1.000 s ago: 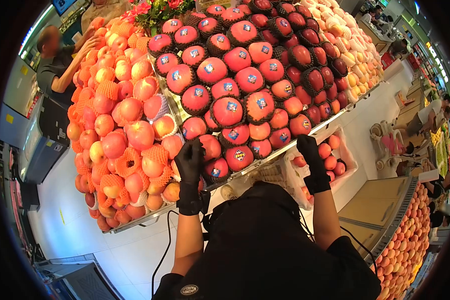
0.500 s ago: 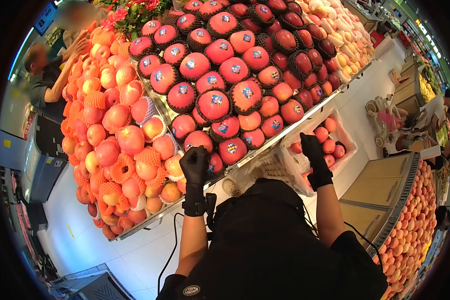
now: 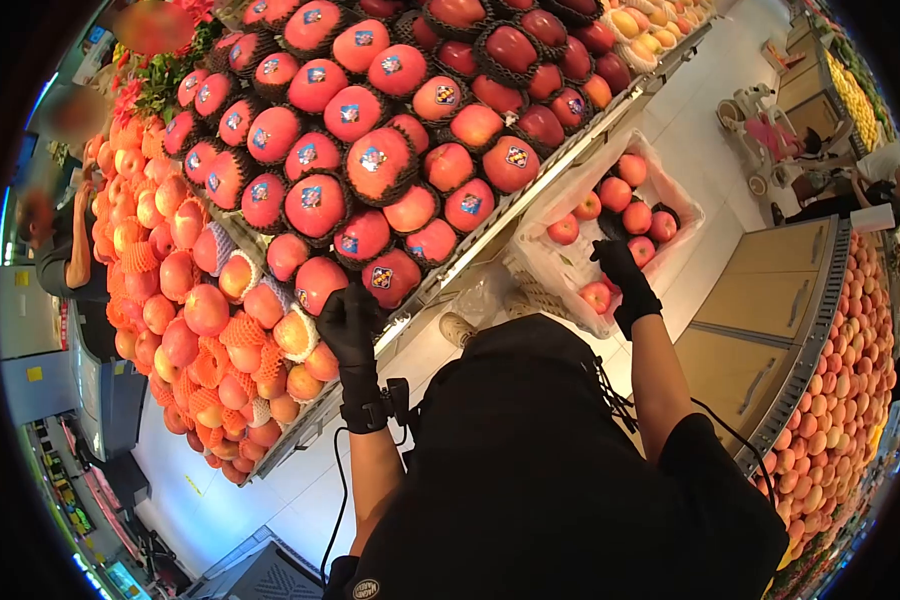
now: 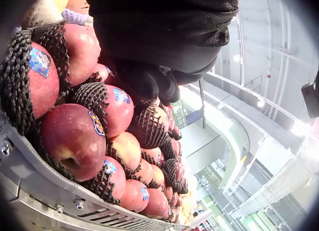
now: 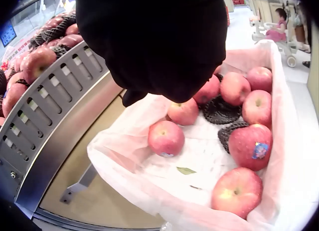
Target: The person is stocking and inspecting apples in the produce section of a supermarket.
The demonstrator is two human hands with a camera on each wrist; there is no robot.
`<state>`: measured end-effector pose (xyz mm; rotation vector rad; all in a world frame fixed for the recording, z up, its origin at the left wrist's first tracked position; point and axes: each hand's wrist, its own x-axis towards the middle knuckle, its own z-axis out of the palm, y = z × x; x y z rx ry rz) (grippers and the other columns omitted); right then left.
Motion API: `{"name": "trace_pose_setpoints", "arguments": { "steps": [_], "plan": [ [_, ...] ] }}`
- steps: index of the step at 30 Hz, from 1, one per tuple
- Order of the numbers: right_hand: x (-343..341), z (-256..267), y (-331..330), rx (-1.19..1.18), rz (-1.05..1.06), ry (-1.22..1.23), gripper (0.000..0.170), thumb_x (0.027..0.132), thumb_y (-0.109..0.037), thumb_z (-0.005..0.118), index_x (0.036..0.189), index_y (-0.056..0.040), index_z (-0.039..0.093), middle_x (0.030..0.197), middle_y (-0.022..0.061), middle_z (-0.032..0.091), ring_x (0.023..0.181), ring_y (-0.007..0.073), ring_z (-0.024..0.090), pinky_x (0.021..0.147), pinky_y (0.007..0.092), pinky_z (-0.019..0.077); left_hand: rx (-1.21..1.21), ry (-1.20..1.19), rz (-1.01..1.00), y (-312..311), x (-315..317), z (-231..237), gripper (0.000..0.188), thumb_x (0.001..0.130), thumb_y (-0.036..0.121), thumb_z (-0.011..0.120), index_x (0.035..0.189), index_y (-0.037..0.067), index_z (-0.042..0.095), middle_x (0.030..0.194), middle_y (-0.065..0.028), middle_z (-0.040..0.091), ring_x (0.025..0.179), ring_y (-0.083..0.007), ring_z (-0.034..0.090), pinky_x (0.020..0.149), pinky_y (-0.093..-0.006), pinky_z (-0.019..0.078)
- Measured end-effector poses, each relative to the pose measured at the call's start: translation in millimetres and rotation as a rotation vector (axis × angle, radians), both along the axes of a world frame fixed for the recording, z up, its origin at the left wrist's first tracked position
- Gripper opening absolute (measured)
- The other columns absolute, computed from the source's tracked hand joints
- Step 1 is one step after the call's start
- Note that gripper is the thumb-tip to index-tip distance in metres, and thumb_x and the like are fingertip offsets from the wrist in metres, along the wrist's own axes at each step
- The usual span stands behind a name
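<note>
My left hand, in a black glove, hovers at the front corner of a sloped apple display, its fingers loosely curled. Red apples in black foam nets lie close under it, many with blue stickers. In the left wrist view that hand's fingers overlap the pile and nothing shows in them. Also gloved in black, my right hand is over the near side of a lined crate with loosely bent fingers. Several red apples and black foam nets lie inside the crate.
Left of the red apples rises a heap of apples in orange nets. A metal rail edges the display. Cabinets under another fruit stand are at right. A person is at far left; a child's stroller stands beyond the crate.
The head view has swung right, so the display slides left and the crate sits nearer the middle. My right hand now overlaps the crate's inside; my left hand stays by the display's front corner.
</note>
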<state>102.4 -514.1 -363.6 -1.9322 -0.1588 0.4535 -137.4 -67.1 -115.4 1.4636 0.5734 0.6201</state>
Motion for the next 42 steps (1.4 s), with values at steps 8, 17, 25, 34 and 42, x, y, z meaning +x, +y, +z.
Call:
{"name": "trace_pose_setpoints", "arguments": {
  "steps": [8,17,25,34,42],
  "plan": [
    [-32,-26,-65,-0.212,0.130,-0.154,0.016,0.087,-0.010,0.056,0.085,-0.0031,0.070,0.062,0.0061,0.061,0.046,0.0139,0.054,0.041,0.0291,0.0408,0.064,0.061,-0.036,-40,21,4,0.019,0.096,0.015,0.055,0.084,0.001,0.059,0.066,-0.0050,0.060,0.050,-0.0085,0.051,0.043,-0.0221,0.0393],
    [-18,-95,-111,0.018,-0.171,0.318,0.017,0.084,-0.012,0.058,0.098,-0.0053,0.065,0.071,0.0127,0.065,0.050,0.0204,0.060,0.041,0.0303,0.0423,0.112,0.152,-0.074,-75,30,2,0.021,0.098,0.016,0.052,0.092,-0.002,0.060,0.071,-0.0086,0.063,0.051,-0.0112,0.054,0.043,-0.0234,0.0427],
    [-35,-76,-65,-0.600,0.440,-0.340,0.024,0.073,-0.010,0.061,0.096,-0.0094,0.066,0.088,0.0133,0.063,0.083,0.0330,0.061,0.072,0.0431,0.0491,0.138,0.195,-0.060,-103,41,7,0.023,0.097,0.017,0.053,0.092,-0.005,0.061,0.070,-0.0109,0.063,0.051,-0.0130,0.056,0.044,-0.0243,0.0444],
    [-63,-78,-31,-1.031,0.911,-0.560,0.020,0.084,-0.021,0.056,0.101,-0.0167,0.065,0.100,0.0086,0.062,0.097,0.0297,0.057,0.084,0.0532,0.0395,0.178,0.266,-0.007,-127,41,7,0.027,0.098,0.019,0.054,0.088,-0.005,0.060,0.066,-0.0099,0.062,0.048,-0.0131,0.054,0.044,-0.0242,0.0427],
    [-61,-85,-28,-0.955,1.048,-0.560,0.016,0.080,-0.017,0.059,0.093,-0.0139,0.068,0.097,0.0094,0.063,0.090,0.0297,0.060,0.078,0.0481,0.0445,0.256,0.256,0.005,-133,42,11,0.029,0.099,0.021,0.053,0.085,-0.004,0.060,0.064,-0.0095,0.061,0.048,-0.0124,0.054,0.044,-0.0240,0.0422]
  ]
}}
